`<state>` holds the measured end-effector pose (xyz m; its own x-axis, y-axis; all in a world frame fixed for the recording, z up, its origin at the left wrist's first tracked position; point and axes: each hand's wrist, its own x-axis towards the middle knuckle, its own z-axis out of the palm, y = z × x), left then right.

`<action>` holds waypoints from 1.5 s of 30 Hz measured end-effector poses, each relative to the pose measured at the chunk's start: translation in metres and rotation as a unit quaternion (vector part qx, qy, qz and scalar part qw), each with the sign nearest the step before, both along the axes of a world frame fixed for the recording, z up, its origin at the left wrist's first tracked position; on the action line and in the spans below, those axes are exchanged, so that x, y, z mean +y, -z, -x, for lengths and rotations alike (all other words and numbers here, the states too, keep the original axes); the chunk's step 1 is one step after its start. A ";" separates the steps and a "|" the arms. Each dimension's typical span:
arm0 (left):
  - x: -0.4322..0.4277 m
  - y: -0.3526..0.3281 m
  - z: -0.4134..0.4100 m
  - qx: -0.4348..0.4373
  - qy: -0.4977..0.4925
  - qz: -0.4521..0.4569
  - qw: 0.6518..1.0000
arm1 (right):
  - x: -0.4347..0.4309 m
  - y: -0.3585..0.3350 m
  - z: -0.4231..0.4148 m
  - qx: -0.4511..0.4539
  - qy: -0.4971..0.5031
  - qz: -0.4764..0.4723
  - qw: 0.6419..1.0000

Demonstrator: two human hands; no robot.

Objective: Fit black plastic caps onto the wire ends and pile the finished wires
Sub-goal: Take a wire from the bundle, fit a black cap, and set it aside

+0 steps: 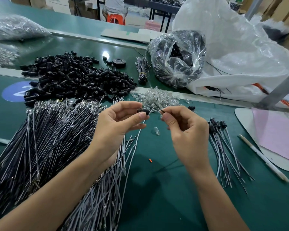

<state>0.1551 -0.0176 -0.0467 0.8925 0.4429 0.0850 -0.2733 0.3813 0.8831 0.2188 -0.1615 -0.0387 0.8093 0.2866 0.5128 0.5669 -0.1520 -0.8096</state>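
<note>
My left hand [117, 124] pinches a black plastic cap [143, 110] between thumb and fingers above the green table. A thin wire hangs down from that hand. My right hand [182, 125] pinches a wire end [162, 111] just to the right of the cap, a small gap between them. A big heap of loose black caps [77, 77] lies at the back left. A large fan of uncapped black and white wires [45, 144] covers the left. A small pile of capped wires [222, 142] lies to the right of my right hand.
Clear glass bulbs [155, 97] are heaped behind my hands, and one bulb [157, 130] lies between them. A clear bag of black parts [177, 59], a tied wire bundle [142, 70], a tape roll [119, 62], a white bag [237, 52], pink paper [279, 135] and a pen [264, 158] sit around.
</note>
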 end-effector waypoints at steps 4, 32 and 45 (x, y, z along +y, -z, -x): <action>0.000 -0.001 0.000 -0.001 0.005 0.010 1.000 | -0.001 -0.002 0.001 0.036 -0.028 0.001 0.999; 0.003 0.001 0.000 0.027 0.002 -0.002 1.000 | -0.002 -0.002 0.000 0.048 -0.057 0.045 0.996; -0.002 0.002 -0.001 0.017 -0.008 -0.040 0.999 | 0.004 0.000 0.007 0.135 -0.117 -0.010 0.984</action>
<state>0.1561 -0.0192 -0.0492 0.8879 0.4510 0.0907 -0.2488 0.3051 0.9192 0.2119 -0.1573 -0.0385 0.8297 0.4729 0.2964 0.3489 -0.0249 -0.9368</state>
